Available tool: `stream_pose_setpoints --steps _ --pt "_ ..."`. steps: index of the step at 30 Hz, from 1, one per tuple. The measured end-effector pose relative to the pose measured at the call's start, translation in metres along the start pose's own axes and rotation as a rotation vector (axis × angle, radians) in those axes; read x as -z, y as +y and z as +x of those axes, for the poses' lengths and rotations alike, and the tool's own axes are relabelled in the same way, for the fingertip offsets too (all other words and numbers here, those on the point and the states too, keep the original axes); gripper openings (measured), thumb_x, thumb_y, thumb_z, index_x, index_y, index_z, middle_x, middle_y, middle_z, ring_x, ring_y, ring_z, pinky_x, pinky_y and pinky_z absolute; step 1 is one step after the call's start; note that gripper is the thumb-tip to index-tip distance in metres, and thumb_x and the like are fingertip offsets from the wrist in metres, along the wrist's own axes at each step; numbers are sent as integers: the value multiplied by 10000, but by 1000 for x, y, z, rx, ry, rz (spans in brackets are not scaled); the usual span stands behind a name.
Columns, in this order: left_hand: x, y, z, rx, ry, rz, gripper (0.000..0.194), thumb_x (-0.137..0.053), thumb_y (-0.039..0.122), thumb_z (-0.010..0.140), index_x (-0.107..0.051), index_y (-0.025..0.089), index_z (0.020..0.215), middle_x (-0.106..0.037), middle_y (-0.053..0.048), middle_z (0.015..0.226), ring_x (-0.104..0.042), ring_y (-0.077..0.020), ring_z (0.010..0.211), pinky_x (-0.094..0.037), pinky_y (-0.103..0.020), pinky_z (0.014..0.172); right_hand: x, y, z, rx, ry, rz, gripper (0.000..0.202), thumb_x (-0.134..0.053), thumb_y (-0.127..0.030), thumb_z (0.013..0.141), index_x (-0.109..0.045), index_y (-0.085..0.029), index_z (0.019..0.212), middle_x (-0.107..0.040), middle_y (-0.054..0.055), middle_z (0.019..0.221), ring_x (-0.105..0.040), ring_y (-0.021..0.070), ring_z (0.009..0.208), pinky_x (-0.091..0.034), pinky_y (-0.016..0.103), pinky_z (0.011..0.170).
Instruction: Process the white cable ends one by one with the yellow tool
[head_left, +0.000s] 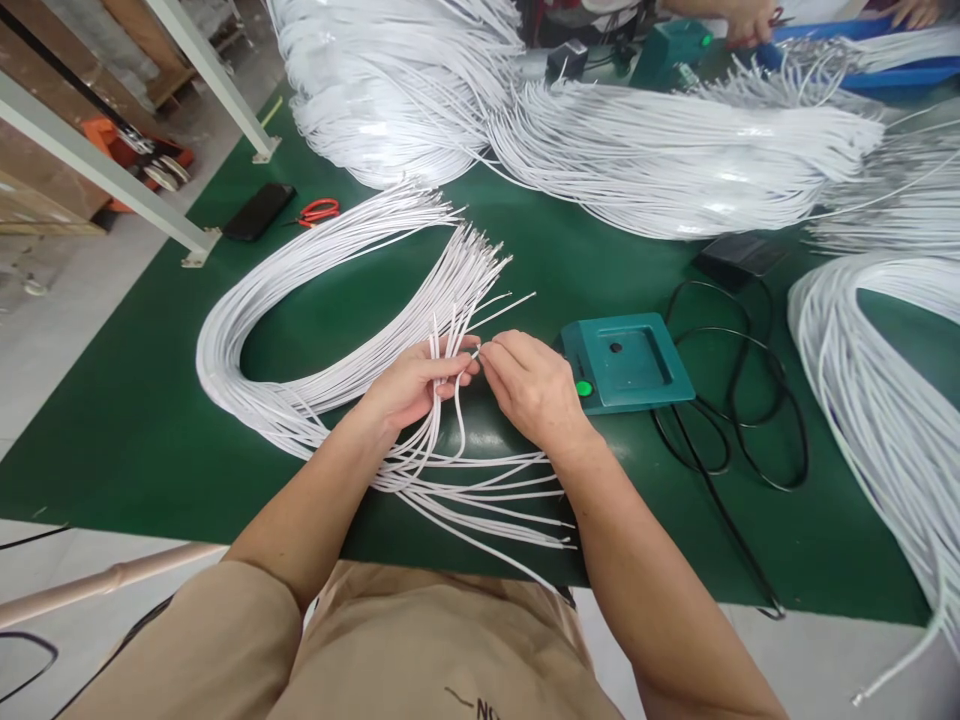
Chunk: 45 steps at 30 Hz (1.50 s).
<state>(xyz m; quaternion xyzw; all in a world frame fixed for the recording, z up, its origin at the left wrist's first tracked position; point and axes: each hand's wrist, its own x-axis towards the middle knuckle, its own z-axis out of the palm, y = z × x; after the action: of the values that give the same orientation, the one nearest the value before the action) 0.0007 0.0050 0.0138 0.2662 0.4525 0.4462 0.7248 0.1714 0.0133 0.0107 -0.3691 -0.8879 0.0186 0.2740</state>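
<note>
Several white cables (436, 415) run through my left hand (420, 383), whose fingers are closed around them, with short ends poking up above the thumb. Close beside it, my right hand (534, 388) pinches the tip of one white cable at the left fingertips. What exactly sits between the right fingers is mostly hidden. Under and behind my left hand lies a curved bundle of white cables (225, 335), bent in a U with its ends toward the middle of the table. Loose cable ends (517, 490) fan out beneath my wrists.
Right of my hands sits a teal device (630, 362) with a green button and a black cord (787, 400). Large cable heaps (675, 150) fill the back. Red-handled scissors (319, 211) and a black phone-like object (259, 211) lie back left. A co-worker's hand (750, 20) shows far right.
</note>
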Motion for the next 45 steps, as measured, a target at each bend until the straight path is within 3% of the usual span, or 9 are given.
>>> stream_pose_setpoints --steps 3,6,10,13,29,32,37,42,45 --pt "2 -2 1 -37 -15 34 369 -761 151 667 -632 109 1010 -636 -30 698 -579 -70 587 -317 -120 414 4 3 1 -18 -30 -62 317 -337 -204 975 -644 -164 906 -645 83 887 -519 195 812 -380 316 768" --pt "4 -5 3 -109 -23 170 402 -755 190 702 -612 142 1075 -651 -21 741 -622 -89 635 -409 -137 474 10 10 0 -120 -38 -105 247 -431 -195 932 -628 -164 1079 -674 93 999 -529 235 945 -349 371 911" --pt "4 -10 3 -128 -17 312 416 -746 233 727 -596 154 1108 -656 -19 797 -675 -120 692 -511 -180 570 19 22 -2 -182 -223 -212 218 -462 -116 867 -655 -152 964 -704 85 859 -562 247 880 -226 451 1063" --pt "4 -13 4 -131 -16 350 409 -747 240 729 -592 154 1098 -637 -5 805 -698 -137 714 -547 -200 611 22 27 -2 -165 -303 -232 212 -478 -107 847 -659 -154 948 -703 81 841 -574 236 844 -232 437 1069" --pt "5 -33 15 -187 98 506 395 -758 180 668 -613 135 1033 -673 -23 805 -716 -170 681 -591 -237 607 19 33 -2 -77 -337 -237 311 -451 -88 850 -738 -145 956 -704 86 770 -579 219 848 -302 399 1072" --pt "5 -34 15 -185 107 511 402 -758 184 665 -615 140 1038 -677 -23 805 -717 -174 684 -592 -242 608 22 34 -7 -137 -245 -253 308 -460 -153 884 -686 -148 1093 -716 109 991 -558 266 1056 -211 518 1116" --pt "5 -29 14 -134 80 465 379 -757 183 672 -618 130 1021 -669 -30 839 -719 -168 703 -589 -231 627 19 42 -19 -367 -38 -403 438 -403 -240 935 -480 -124 1351 -486 186 1403 -345 363 1338 -157 665 1069" --pt "9 -22 13 -109 86 438 410 -772 182 659 -615 122 1033 -666 -21 789 -711 -166 691 -581 -246 632 20 34 -17 -346 -7 -342 382 -421 -235 935 -530 -126 1285 -511 179 1374 -385 339 1305 -193 603 1082" --pt "11 -17 11 -140 97 421 493 -795 189 626 -613 129 1080 -649 9 761 -683 -139 650 -561 -245 627 24 10 -11 -190 -28 -114 295 -411 -241 949 -627 -140 1123 -642 144 1171 -527 264 1086 -370 441 970"
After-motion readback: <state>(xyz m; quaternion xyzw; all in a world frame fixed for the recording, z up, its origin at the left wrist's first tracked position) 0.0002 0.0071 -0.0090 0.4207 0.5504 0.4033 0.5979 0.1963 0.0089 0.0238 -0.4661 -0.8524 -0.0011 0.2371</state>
